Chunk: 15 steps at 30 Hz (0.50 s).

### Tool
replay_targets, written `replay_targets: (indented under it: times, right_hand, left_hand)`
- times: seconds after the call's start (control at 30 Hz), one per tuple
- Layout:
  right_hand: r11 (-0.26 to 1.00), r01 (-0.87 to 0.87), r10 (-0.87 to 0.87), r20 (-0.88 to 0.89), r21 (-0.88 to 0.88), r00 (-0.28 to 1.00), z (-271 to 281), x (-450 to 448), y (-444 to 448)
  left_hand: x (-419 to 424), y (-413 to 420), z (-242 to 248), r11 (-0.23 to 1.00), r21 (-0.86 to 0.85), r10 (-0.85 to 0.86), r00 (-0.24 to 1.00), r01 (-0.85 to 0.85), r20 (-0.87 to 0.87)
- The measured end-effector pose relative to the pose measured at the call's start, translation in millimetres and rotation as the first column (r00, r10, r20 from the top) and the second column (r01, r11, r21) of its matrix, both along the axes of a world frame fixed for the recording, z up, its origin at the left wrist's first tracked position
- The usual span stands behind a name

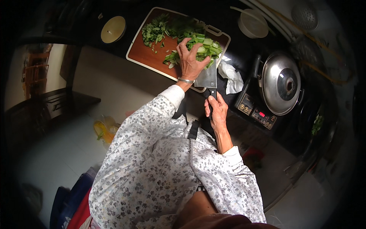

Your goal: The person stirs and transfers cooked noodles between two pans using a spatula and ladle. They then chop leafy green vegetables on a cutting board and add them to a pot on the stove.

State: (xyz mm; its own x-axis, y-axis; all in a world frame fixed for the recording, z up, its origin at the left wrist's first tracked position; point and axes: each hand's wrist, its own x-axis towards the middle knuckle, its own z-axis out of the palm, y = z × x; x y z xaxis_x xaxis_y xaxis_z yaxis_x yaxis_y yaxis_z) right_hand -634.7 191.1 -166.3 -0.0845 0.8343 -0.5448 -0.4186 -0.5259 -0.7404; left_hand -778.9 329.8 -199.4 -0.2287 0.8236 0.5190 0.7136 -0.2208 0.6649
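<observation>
A reddish-brown cutting board [143,54] with a pale rim lies on the dark counter. My left hand [191,59] rests with spread fingers on the cut leafy greens [210,47] at the board's right side. In my right hand [218,108] is the black handle of a cleaver [207,75]; its broad blade lies flat-looking beside my left wrist, its far end against the greens. A separate heap of finely chopped greens [154,30] covers the board's far left part. Small bits lie between the heaps. Whether the blade touches the board is unclear.
A lidded metal pan [281,83] stands on an induction cooker [246,104] to the right. Crumpled white paper [231,77] lies between cooker and board. An empty-looking bowl [113,29] is left of the board, and a white round container [253,24] is at the far right.
</observation>
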Motion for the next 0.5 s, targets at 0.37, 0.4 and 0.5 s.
replay_targets:
  times: [0.37, 0.4, 0.5]
  right_hand:
    - [0.999, -0.053, 0.053, 0.042, -0.001, 0.998, -31, 6, 10]
    - [0.999, -0.050, 0.050, 0.036, -0.001, 0.998, -33, 7, 9]
    - [0.999, -0.040, 0.041, 0.023, -0.005, 0.999, -34, 7, 10]
  left_hand:
    - [-28, -4, -22, 0.960, -0.242, -0.143, 0.990, 0.139, 0.000]
    - [-33, -5, -21, 0.950, -0.268, -0.169, 0.986, 0.158, -0.018]
    - [-44, -6, -20, 0.944, -0.284, -0.178, 0.984, 0.166, -0.018]
